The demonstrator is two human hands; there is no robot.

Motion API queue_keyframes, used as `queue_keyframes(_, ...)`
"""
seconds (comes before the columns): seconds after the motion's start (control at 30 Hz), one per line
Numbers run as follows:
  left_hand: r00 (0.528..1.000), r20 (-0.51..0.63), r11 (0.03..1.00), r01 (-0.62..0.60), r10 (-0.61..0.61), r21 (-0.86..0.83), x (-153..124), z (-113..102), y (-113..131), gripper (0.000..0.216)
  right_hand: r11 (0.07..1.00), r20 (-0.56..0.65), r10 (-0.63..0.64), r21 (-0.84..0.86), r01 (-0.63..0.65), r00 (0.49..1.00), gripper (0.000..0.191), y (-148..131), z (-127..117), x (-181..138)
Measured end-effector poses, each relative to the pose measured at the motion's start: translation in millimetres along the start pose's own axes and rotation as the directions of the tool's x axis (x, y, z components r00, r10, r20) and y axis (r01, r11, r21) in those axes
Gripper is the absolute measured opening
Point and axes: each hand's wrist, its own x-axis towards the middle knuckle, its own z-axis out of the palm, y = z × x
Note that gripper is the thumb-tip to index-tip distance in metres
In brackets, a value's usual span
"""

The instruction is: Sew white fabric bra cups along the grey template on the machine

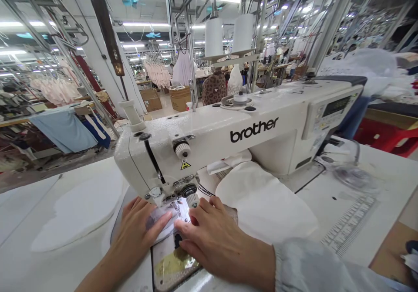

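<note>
A white fabric piece lies under the presser foot of a white Brother sewing machine. My left hand rests on this fabric to the left of the foot, fingers stretched out and thumb pointing toward the needle area. Close in front and to the right of the foot, my right hand has its fingers bent, with the fingertips closed at the fabric's near edge. The machine's lamp lights the spot between both hands. The needle tip is too small to make out.
Stacked white cut pieces lie under the machine arm, and another white rounded piece is on the left of the table. A printed ruler marks the right side. Thread cones stand above; a dark rod hangs at upper left.
</note>
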Motion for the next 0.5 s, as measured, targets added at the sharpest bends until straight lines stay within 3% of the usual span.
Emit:
queue_keyframes(0.2, 0.993, 0.113, 0.981, -0.021, 0.044, -0.195, -2, -9, 1, 0.024, 1.0, 0.014, 0.006, 0.0, -0.006, 1.0, 0.014, 1, -2, -1)
queue_keyframes(0.37, 0.997, 0.075, 0.969, 0.011, 0.008, -0.247, -6, -11, 10, 0.024, 1.0, 0.024, 0.009, 0.007, -0.009, 1.0, 0.015, 0, -1, 0)
queue_keyframes(0.5, 0.999, 0.037, 0.981, 0.001, 0.006, -0.193, -13, -7, 14, 0.025, 1.0, 0.012, 0.002, -0.001, -0.002, 1.0, 0.016, 1, -3, 0)
